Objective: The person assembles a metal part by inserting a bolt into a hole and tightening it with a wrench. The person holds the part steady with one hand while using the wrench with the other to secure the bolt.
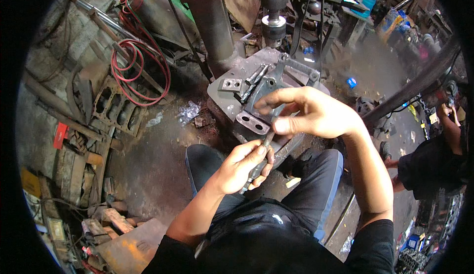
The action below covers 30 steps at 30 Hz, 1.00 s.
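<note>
My left hand point(245, 166) is closed around a dark, slim cylindrical tool point(256, 172), its narrow metal end point(269, 136) pointing up and away from me. The tool's exact kind is unclear. Over that end hovers my right hand point(316, 112), its thumb and fingers curved but apart, with nothing visible held; the thumb is close to the shaft, and contact is unclear. Just beyond lies a metal block point(245, 118) with two round holes, on the near side of the drill press table point(224, 101). Drill bits point(257, 74) and another holed block point(230, 84) rest farther back.
Above the table hangs the drill chuck point(274, 31), beside the thick column point(213, 24). A metal clamp frame point(298, 67) sits at the table's right. Red hose point(116, 71) coils at left. Another person point(429, 160) is at far right. My knees flank the table's near side.
</note>
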Available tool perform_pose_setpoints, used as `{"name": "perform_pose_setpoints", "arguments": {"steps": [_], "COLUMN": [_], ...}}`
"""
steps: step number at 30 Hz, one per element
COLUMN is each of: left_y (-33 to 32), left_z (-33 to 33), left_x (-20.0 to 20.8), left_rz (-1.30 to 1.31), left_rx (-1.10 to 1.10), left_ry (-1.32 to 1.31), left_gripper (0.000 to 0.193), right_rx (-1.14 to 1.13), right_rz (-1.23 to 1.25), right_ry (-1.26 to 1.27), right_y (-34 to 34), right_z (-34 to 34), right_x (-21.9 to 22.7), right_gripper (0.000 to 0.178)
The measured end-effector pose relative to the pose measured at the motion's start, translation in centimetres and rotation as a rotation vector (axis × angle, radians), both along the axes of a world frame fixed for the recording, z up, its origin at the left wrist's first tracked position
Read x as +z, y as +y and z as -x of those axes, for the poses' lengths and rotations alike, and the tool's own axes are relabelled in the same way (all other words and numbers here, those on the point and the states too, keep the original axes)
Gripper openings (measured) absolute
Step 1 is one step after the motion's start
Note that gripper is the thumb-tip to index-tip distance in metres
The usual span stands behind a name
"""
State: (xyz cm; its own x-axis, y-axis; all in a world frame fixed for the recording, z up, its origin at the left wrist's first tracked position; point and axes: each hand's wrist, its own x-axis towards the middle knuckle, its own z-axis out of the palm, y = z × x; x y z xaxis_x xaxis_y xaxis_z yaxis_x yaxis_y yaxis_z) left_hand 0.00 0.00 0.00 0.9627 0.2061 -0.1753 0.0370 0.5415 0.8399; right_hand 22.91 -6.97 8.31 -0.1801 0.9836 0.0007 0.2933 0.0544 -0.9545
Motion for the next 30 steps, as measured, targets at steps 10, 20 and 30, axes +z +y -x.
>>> {"name": "perform_pose_setpoints", "arguments": {"steps": [10, 20, 30], "left_y": [-0.5, -0.6, -0.7], "left_z": [-0.1, -0.1, -0.1], "left_x": [-0.2, -0.6, -0.6], "left_rz": [0.032, 0.042, 0.038], "left_rx": [0.018, -0.001, -0.009], "left_ry": [0.037, 0.043, 0.053], "left_gripper": [0.029, 0.029, 0.030], "right_rx": [0.035, 0.062, 0.023], "right_rz": [-0.022, -0.004, -0.030], "right_ry": [0.047, -0.077, -0.389], "right_y": [-0.1, 0.0, -0.4], "right_z": [0.6, -0.2, -0.1], "right_x": [0.4, 0.1, 0.5], "right_gripper": [0.041, 0.034, 0.028]}}
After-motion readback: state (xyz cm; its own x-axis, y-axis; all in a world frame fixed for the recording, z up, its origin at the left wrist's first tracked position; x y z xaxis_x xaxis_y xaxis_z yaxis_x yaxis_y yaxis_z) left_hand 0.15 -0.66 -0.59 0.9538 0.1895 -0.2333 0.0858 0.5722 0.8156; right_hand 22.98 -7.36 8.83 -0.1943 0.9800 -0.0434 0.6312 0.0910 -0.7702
